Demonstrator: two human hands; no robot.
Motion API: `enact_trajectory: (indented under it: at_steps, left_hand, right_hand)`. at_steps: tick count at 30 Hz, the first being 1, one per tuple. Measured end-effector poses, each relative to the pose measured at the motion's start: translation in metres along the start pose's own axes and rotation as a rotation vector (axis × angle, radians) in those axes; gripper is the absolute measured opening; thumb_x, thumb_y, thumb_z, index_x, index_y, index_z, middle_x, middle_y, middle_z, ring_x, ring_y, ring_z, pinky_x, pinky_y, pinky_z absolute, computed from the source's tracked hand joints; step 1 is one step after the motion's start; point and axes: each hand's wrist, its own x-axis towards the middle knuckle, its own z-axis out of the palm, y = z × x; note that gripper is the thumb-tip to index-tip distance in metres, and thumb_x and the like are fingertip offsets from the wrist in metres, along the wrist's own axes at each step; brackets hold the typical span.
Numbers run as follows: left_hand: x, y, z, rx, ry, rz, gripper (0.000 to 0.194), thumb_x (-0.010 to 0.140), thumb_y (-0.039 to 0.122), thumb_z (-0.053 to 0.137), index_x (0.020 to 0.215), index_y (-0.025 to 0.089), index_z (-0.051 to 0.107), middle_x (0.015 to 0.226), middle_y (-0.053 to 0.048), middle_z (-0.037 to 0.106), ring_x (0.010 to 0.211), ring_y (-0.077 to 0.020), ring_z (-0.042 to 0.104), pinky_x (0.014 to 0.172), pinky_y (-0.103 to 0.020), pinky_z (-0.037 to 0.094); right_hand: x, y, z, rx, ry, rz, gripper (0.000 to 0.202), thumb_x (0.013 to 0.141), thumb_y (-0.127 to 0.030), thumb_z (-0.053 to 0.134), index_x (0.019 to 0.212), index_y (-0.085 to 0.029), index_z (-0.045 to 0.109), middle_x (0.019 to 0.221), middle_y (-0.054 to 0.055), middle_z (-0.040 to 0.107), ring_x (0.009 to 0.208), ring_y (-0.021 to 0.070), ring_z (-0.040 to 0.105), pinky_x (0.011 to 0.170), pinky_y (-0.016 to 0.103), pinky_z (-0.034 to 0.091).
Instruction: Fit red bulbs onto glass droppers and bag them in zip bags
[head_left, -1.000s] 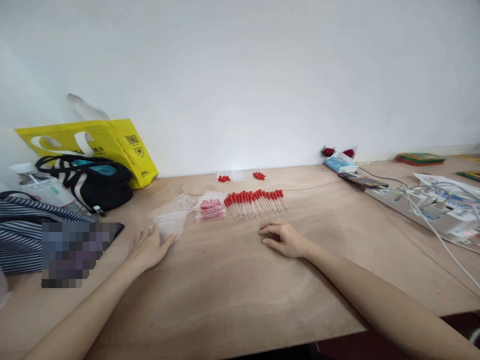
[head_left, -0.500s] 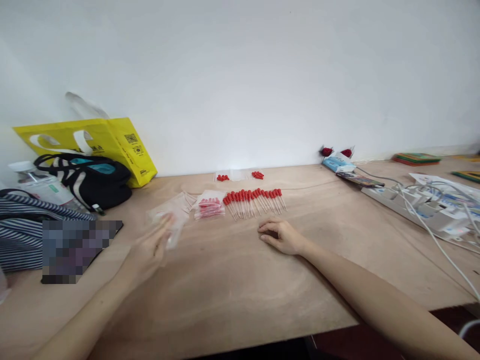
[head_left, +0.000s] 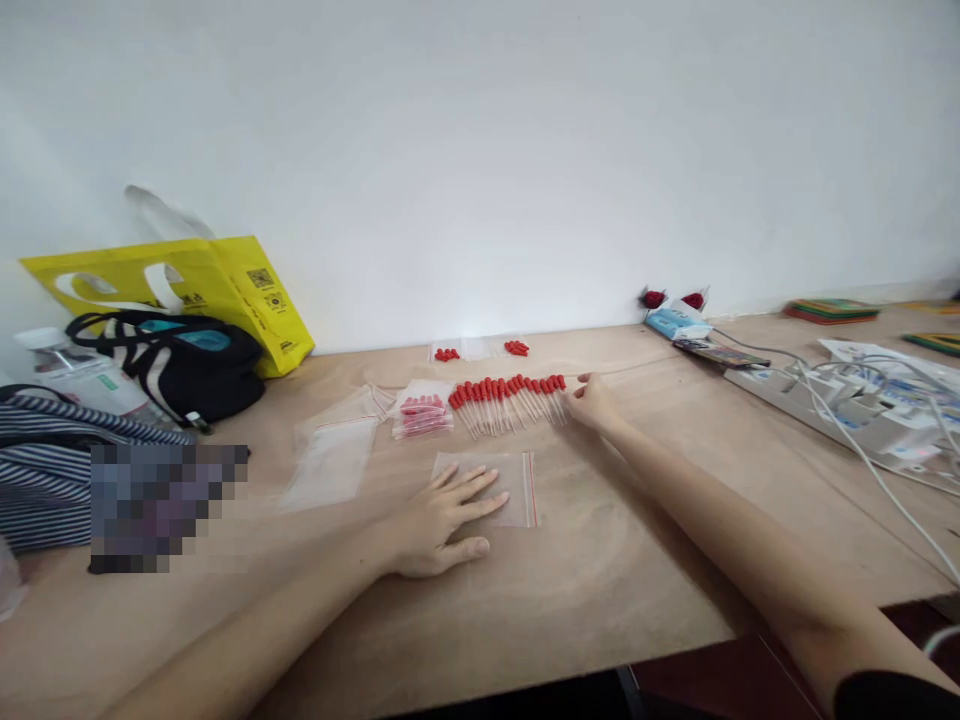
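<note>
My left hand (head_left: 446, 520) lies flat with fingers spread on a clear zip bag (head_left: 514, 490) whose red-lined edge faces right. At the right end of a row of red-tipped thin sticks (head_left: 510, 400), my right hand (head_left: 592, 402) has its fingers curled close together; whether a stick is between them is too small to make out. Left of the row sits a stack of small bags with red pieces (head_left: 422, 412). More clear bags (head_left: 334, 460) lie further left. Two small groups of red pieces (head_left: 447, 355) (head_left: 516, 348) rest near the wall.
A yellow bag (head_left: 277, 300), a black bag (head_left: 217, 370), a bottle (head_left: 90, 375) and striped cloth (head_left: 45, 460) fill the left side. At the right are a blue packet (head_left: 677, 323), a power strip (head_left: 840, 420) with cables, and papers.
My left hand has moved right from the pile of clear bags, and a bag now lies under it. My right hand has moved forward and right to the end of the stick row.
</note>
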Motion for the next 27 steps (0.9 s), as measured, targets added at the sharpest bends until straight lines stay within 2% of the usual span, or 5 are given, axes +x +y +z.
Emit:
enact_trajectory:
  at_steps: [4, 10, 15, 20, 27]
  left_hand:
    - [0.001, 0.003, 0.014, 0.016, 0.063, -0.073, 0.045, 0.086, 0.041, 0.043, 0.130, 0.034, 0.037, 0.143, -0.001, 0.024, 0.132, -0.0239, 0.017, 0.106, -0.050, 0.005]
    - [-0.003, 0.017, 0.018, -0.054, 0.120, -0.099, 0.044, 0.084, 0.041, 0.047, 0.127, 0.033, 0.042, 0.140, -0.004, 0.031, 0.131, -0.0279, 0.022, 0.105, -0.052, 0.014]
    - [0.002, 0.008, 0.008, 0.036, 0.147, -0.072, 0.045, 0.082, 0.042, 0.049, 0.126, 0.031, 0.045, 0.139, -0.006, 0.035, 0.130, -0.0291, 0.022, 0.104, -0.053, 0.011]
    - [0.006, -0.007, 0.013, 0.051, 0.113, -0.071, 0.045, 0.085, 0.042, 0.044, 0.129, 0.034, 0.038, 0.142, -0.003, 0.028, 0.132, -0.0252, 0.019, 0.106, -0.050, 0.008]
    - [0.006, -0.011, 0.020, 0.103, 0.132, -0.097, 0.043, 0.089, 0.041, 0.035, 0.131, 0.032, 0.035, 0.141, -0.003, 0.030, 0.131, -0.0232, 0.022, 0.107, -0.048, 0.011]
  right_hand:
    - [0.035, -0.005, 0.005, -0.060, -0.016, 0.118, 0.048, 0.064, -0.022, 0.063, 0.105, -0.001, 0.051, 0.086, 0.021, 0.062, 0.081, 0.0256, 0.060, 0.059, 0.027, 0.044]
    - [0.053, -0.010, 0.015, -0.065, -0.097, 0.202, 0.025, 0.054, -0.007, 0.065, 0.078, -0.006, 0.060, 0.063, 0.014, 0.061, 0.070, 0.0249, 0.061, 0.050, 0.025, 0.040]
    - [0.048, -0.010, 0.010, 0.045, -0.104, 0.224, 0.035, 0.058, -0.010, 0.062, 0.092, -0.002, 0.057, 0.063, 0.012, 0.058, 0.064, 0.0229, 0.059, 0.048, 0.026, 0.039]
    - [0.016, -0.006, -0.007, 0.273, -0.092, 0.172, 0.061, 0.069, -0.016, 0.049, 0.126, -0.007, 0.027, 0.063, -0.001, 0.052, 0.049, 0.0120, 0.051, 0.043, 0.022, 0.039]
    - [-0.070, 0.000, -0.007, 0.829, -0.197, 0.091, 0.078, 0.064, -0.020, 0.052, 0.131, -0.021, 0.012, 0.061, -0.008, 0.046, 0.043, 0.0095, 0.050, 0.041, 0.021, 0.045]
